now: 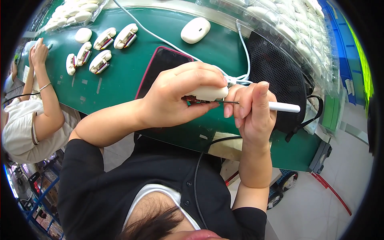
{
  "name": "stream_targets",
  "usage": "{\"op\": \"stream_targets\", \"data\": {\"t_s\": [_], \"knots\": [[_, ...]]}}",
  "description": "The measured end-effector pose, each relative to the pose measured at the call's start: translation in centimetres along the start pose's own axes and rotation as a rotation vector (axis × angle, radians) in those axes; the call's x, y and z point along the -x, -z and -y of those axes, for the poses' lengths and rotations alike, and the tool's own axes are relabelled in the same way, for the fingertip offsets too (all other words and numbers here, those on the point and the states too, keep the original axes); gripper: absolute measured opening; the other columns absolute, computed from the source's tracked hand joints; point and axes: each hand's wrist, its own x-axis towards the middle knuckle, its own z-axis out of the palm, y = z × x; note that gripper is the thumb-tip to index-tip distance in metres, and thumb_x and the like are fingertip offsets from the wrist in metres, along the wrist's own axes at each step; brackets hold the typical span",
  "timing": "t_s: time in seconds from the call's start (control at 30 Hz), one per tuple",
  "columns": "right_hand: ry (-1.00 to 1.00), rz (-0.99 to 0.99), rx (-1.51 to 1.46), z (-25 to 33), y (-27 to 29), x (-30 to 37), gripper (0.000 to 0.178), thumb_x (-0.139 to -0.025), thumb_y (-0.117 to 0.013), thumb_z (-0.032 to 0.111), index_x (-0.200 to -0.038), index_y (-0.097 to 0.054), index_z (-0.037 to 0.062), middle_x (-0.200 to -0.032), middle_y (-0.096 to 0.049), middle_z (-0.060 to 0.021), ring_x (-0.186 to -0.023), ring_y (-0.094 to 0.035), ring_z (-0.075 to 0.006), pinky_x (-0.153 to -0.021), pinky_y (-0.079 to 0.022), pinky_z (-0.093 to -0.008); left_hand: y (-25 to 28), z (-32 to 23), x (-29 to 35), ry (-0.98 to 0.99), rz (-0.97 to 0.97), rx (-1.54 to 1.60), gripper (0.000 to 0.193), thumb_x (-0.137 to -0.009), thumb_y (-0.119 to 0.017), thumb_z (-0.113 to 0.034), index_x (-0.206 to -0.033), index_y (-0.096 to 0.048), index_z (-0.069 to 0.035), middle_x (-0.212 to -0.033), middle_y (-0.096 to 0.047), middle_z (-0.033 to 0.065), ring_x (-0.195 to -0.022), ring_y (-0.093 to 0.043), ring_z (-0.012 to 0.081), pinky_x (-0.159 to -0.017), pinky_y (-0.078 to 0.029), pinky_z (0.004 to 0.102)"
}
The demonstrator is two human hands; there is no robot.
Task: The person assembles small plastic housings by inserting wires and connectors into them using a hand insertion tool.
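Observation:
My left hand is closed around a white plastic casing, whose reddish inner parts show at its open underside. From the right, my right hand grips a slim screwdriver with a white handle. Its thin dark shaft points left and reaches the casing's lower edge; fingers and casing hide the exact contact of the tip. Beneath my left hand lies a dark-screened phone in a pink-red case.
Several opened white casings with parts showing lie left on the green table. A closed white casing lies at the back. A black mesh bag, white cable and bagged casings are around. Another person works at left.

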Motion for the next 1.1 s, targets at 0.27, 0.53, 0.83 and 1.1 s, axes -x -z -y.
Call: {"op": "stream_targets", "data": {"t_s": [0.27,0.53,0.83,1.1], "knots": [[-0.048,0.001,0.002,0.1,0.1,0.1,0.059,-0.104,-0.035,0.035,-0.057,-0.051,0.0024,-0.054,-0.053,-0.0100,-0.053,-0.054,-0.0162,-0.046,-0.039,-0.0239,0.0,0.0,0.1,0.013,-0.016,-0.005,0.050,-0.063,-0.079,0.007,-0.109,-0.060,-0.003,-0.105,-0.064,0.0143,-0.096,-0.065,0.0264,-0.081,-0.053,0.0338],[0.222,0.004,0.209,-0.1,-0.7,0.8,0.053,-0.103,-0.039,0.031,-0.059,-0.051,0.0023,-0.054,-0.053,-0.0075,-0.059,-0.060,-0.0227,-0.054,-0.048,-0.0313,0.1,-0.2,0.1,0.056,-0.071,-0.088,0.048,-0.063,-0.077,0.005,-0.108,-0.061,-0.002,-0.101,-0.067,0.0122,-0.095,-0.066,0.0246,-0.081,-0.053,0.0325],[0.331,0.008,0.381,0.1,-1.2,0.8,0.042,-0.097,-0.050,0.023,-0.060,-0.051,0.0031,-0.055,-0.053,-0.0063,-0.060,-0.062,-0.0241,-0.058,-0.051,-0.0335,-0.2,-0.4,0.2,0.051,-0.083,-0.154,0.048,-0.063,-0.078,0.004,-0.107,-0.061,-0.003,-0.101,-0.067,0.0123,-0.092,-0.066,0.0250,-0.076,-0.055,0.0322],[0.345,0.069,0.474,0.5,-1.1,0.6,0.034,-0.091,-0.057,0.018,-0.061,-0.053,0.0019,-0.059,-0.055,-0.0094,-0.060,-0.061,-0.0240,-0.057,-0.049,-0.0316,-0.3,-0.5,0.3,0.060,-0.066,-0.168,0.047,-0.063,-0.077,0.004,-0.107,-0.061,-0.002,-0.103,-0.065,0.0133,-0.092,-0.066,0.0248,-0.075,-0.056,0.0312]]}}
